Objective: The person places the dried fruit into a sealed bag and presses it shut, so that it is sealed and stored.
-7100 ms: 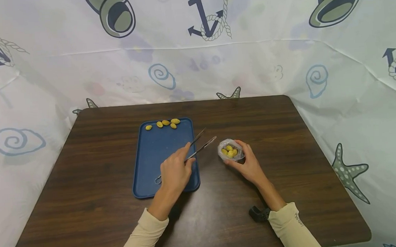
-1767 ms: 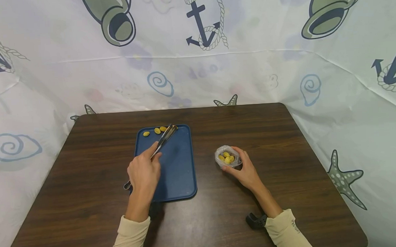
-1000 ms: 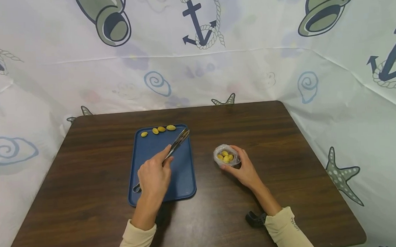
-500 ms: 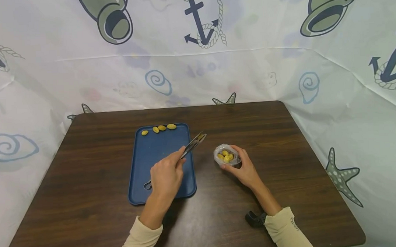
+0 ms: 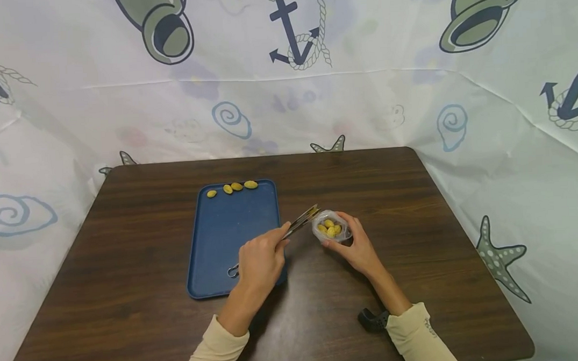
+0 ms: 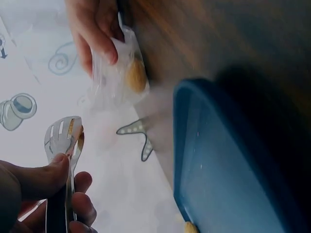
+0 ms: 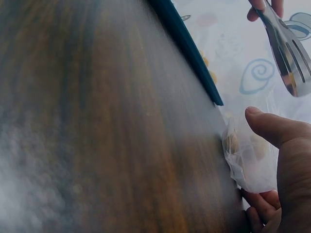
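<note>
My left hand (image 5: 260, 260) grips metal tongs (image 6: 62, 138) with slotted ends. A yellowish oval, nut-like piece shows between the tong tips, partly hidden by the metal. The tips stand just left of the mouth of a clear plastic bag (image 7: 252, 165). Thumb and fingers of my right hand (image 5: 360, 247) hold this bag upright on the table; several yellow oval pieces (image 5: 331, 232) lie inside. More of these yellow pieces (image 5: 236, 186) sit in a row along the far edge of the blue tray (image 5: 224, 248), which is partly under my left hand.
The dark wood table (image 5: 406, 197) carries the tray and the bag. A black band (image 5: 372, 320) is on my right wrist. A white cloth (image 5: 387, 95) with sea prints hangs behind and beside the table.
My left hand has moved from the tray's far edge rightward to the bag, with one piece taken up in the tongs. Fewer pieces lie on the tray. My right hand keeps its hold.
</note>
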### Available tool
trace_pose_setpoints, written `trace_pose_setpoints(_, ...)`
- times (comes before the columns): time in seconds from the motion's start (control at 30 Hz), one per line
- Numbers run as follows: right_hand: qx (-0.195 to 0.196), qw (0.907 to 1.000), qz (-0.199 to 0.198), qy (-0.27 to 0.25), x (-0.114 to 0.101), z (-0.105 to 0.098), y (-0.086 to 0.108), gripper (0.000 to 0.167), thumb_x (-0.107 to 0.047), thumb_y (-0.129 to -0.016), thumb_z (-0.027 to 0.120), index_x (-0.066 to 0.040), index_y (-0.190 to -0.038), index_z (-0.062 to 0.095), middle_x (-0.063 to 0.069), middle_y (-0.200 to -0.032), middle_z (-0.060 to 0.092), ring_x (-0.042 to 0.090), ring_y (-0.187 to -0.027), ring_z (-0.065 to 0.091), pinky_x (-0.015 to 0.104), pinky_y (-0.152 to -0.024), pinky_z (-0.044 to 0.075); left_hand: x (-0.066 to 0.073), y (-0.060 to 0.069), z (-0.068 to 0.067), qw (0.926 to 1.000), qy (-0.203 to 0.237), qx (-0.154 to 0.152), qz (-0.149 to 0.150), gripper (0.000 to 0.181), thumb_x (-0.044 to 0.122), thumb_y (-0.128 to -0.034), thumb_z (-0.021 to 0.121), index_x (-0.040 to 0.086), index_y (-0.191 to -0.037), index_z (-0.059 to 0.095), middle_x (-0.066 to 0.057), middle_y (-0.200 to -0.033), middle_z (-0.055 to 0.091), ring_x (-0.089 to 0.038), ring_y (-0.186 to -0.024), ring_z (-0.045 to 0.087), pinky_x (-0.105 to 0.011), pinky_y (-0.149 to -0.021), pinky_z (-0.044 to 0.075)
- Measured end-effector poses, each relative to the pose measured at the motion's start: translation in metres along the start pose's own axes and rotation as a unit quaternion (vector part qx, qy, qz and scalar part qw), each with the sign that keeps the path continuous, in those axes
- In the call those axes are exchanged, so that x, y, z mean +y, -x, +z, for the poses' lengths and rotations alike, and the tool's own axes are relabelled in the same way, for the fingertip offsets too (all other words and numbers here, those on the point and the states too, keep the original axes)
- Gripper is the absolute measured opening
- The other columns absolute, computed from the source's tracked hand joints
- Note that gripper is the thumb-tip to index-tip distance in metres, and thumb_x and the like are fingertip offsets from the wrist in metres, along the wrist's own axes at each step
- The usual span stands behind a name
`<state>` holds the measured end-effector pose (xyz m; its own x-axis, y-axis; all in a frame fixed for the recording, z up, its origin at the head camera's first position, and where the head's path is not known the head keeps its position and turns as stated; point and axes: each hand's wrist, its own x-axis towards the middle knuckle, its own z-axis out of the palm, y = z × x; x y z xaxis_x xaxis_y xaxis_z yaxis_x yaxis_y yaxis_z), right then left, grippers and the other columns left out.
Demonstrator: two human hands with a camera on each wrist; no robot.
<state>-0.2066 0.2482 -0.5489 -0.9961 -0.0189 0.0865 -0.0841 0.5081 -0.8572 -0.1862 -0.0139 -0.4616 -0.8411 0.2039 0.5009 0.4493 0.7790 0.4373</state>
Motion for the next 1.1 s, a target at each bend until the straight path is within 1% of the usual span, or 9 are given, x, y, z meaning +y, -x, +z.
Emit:
trace_pose_setpoints(0.17, 0.001, 1.0000, -0.004, 0.000, 0.001, 0.001, 0.001, 0.080, -0.039, -0.085, 0.084, -0.033, -0.154, 0.043, 0.006, -0.140, 0.051, 0.025, -0.113, 0.053, 0.044, -0.096, 0.041, 0.004, 0.003, 0.008, 0.9998, 0.006, -0.013, 0.011, 0.034, 0.019, -0.0892, 0.079, 0.021, -0.123, 0.078, 0.001, -0.106, 0.081, -0.023, -0.069, 0.075, -0.042, -0.053, 0.055)
trace_pose_setpoints(0.2, 0.001, 1.0000, -0.004, 0.000, 0.002, 0.001, 0.001, 0.080, -0.039, -0.085, 0.084, -0.033, -0.154, 0.043, 0.006, -0.140, 0.052, 0.025, -0.112, 0.053, 0.043, -0.095, 0.041, 0.005, 0.004, 0.010, 0.9998, 0.007, -0.014, 0.014, 0.034, 0.019, -0.0886, 0.080, 0.021, -0.122, 0.078, 0.001, -0.106, 0.081, -0.024, -0.071, 0.076, -0.044, -0.055, 0.056)
trace_pose_setpoints(0.37, 0.001, 1.0000, -0.005, 0.002, 0.003, 0.003, 0.002, 0.080, -0.040, -0.085, 0.085, -0.035, -0.153, 0.044, 0.006, -0.137, 0.053, 0.024, -0.110, 0.054, 0.042, -0.093, 0.041, 0.009, 0.006, 0.015, 0.9994, 0.008, -0.020, 0.028, 0.034, 0.017, -0.0867, 0.081, 0.020, -0.120, 0.079, 0.002, -0.104, 0.081, -0.023, -0.073, 0.077, -0.044, -0.055, 0.056)
trace_pose_setpoints(0.47, 0.001, 1.0000, -0.003, -0.003, 0.003, 0.004, 0.002, 0.081, -0.039, -0.084, 0.086, -0.035, -0.153, 0.043, 0.005, -0.136, 0.053, 0.025, -0.111, 0.054, 0.044, -0.094, 0.042, 0.010, 0.005, 0.017, 0.9991, 0.002, -0.025, 0.035, 0.036, 0.017, -0.0866, 0.082, 0.019, -0.123, 0.078, 0.001, -0.107, 0.081, -0.024, -0.074, 0.077, -0.043, -0.055, 0.056)
trace_pose_setpoints(0.6, 0.002, 1.0000, -0.001, -0.003, 0.003, 0.003, 0.001, 0.082, -0.038, -0.084, 0.086, -0.033, -0.154, 0.043, 0.005, -0.139, 0.052, 0.026, -0.116, 0.054, 0.047, -0.099, 0.041, 0.010, 0.002, 0.016, 0.9987, -0.009, -0.031, 0.040, 0.044, 0.019, -0.0865, 0.083, 0.016, -0.129, 0.074, -0.002, -0.113, 0.080, -0.026, -0.080, 0.077, -0.044, -0.058, 0.058)
trace_pose_setpoints(0.7, 0.005, 1.0000, -0.001, 0.000, 0.003, 0.003, -0.001, 0.082, -0.038, -0.084, 0.086, -0.032, -0.154, 0.043, 0.006, -0.139, 0.052, 0.025, -0.117, 0.054, 0.047, -0.101, 0.041, 0.008, 0.000, 0.014, 0.9989, -0.015, -0.031, 0.031, 0.048, 0.019, -0.0860, 0.084, 0.015, -0.132, 0.072, -0.004, -0.117, 0.079, -0.027, -0.088, 0.078, -0.045, -0.062, 0.059)
trace_pose_setpoints(0.8, 0.006, 1.0000, -0.001, -0.002, 0.002, 0.003, -0.002, 0.082, -0.039, -0.084, 0.086, -0.032, -0.153, 0.043, 0.006, -0.137, 0.053, 0.025, -0.114, 0.054, 0.046, -0.098, 0.041, 0.003, -0.002, 0.011, 0.9993, -0.017, -0.030, 0.011, 0.051, 0.020, -0.0863, 0.084, 0.015, -0.135, 0.070, -0.005, -0.120, 0.078, -0.028, -0.093, 0.078, -0.046, -0.064, 0.060)
trace_pose_setpoints(0.97, 0.009, 0.9999, -0.004, -0.004, 0.002, 0.002, -0.002, 0.081, -0.038, -0.083, 0.086, -0.032, -0.153, 0.044, 0.006, -0.137, 0.053, 0.024, -0.114, 0.053, 0.045, -0.098, 0.041, -0.006, -0.003, 0.006, 0.9992, -0.018, -0.033, -0.016, 0.055, 0.023, -0.0880, 0.083, 0.015, -0.140, 0.066, -0.007, -0.125, 0.076, -0.029, -0.090, 0.078, -0.044, -0.060, 0.059)
trace_pose_setpoints(1.1, 0.008, 1.0000, -0.004, -0.001, 0.003, 0.002, -0.001, 0.081, -0.039, -0.084, 0.085, -0.032, -0.153, 0.044, 0.005, -0.138, 0.053, 0.024, -0.115, 0.053, 0.045, -0.098, 0.041, -0.014, -0.004, 0.003, 0.9989, -0.020, -0.027, -0.033, 0.056, 0.025, -0.0888, 0.082, 0.012, -0.140, 0.066, -0.009, -0.126, 0.076, -0.030, -0.086, 0.077, -0.042, -0.056, 0.057)
